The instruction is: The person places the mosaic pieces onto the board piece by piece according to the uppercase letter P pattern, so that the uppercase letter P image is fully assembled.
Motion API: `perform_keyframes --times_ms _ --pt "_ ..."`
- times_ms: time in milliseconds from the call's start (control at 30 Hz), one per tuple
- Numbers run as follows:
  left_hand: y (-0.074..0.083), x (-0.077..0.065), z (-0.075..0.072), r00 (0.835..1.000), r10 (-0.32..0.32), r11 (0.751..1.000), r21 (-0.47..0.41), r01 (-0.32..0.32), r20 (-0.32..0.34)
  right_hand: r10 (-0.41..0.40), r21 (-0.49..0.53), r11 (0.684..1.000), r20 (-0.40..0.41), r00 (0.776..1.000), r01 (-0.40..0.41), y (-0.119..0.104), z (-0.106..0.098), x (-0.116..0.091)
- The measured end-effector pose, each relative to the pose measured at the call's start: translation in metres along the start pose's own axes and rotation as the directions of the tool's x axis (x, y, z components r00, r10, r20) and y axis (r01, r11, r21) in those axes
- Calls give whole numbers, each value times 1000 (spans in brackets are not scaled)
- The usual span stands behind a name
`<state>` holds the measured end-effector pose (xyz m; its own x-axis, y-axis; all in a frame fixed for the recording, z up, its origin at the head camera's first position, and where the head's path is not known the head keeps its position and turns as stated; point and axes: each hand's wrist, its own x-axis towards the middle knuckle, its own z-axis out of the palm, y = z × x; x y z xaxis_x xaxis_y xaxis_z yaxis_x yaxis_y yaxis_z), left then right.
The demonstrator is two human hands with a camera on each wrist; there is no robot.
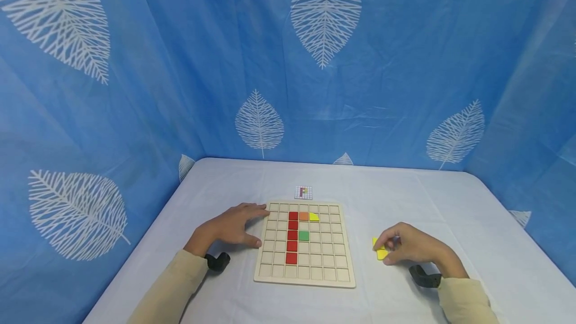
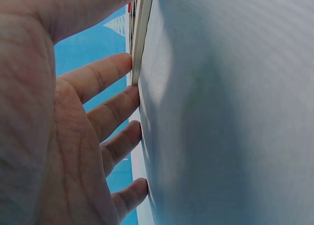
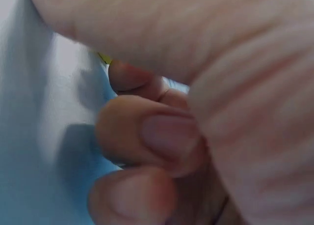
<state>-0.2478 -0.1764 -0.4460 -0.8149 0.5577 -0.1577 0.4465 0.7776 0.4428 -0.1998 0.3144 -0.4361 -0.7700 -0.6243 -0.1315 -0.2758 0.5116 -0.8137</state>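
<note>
A wooden grid board lies mid-table. It holds a column of several red square tiles, an orange tile, a yellow tile with one rounded corner and a green tile. My left hand rests at the board's left edge with fingers spread; its fingertips meet the board's side and the tabletop. To the right of the board, my right hand pinches a yellow tile between thumb and forefinger, low over the table. A second patch of yellow shows beside the forefinger.
Behind the board lies a small printed card with a coloured grid pattern. White cloth covers the table. A blue curtain with white leaf prints hangs around its back and sides. Each wrist wears a black camera band.
</note>
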Motion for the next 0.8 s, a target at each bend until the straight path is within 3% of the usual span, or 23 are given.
perform_keyframes --times_ms 433,800 --pt "0 0 -1 1000 5 1000 -2 -5 4 36 -96 995 -24 999 -38 -6 3 4" --pt "-1 0 -1 1000 9 1000 0 -9 7 55 -56 997 2 998 -55 -6 4 6"
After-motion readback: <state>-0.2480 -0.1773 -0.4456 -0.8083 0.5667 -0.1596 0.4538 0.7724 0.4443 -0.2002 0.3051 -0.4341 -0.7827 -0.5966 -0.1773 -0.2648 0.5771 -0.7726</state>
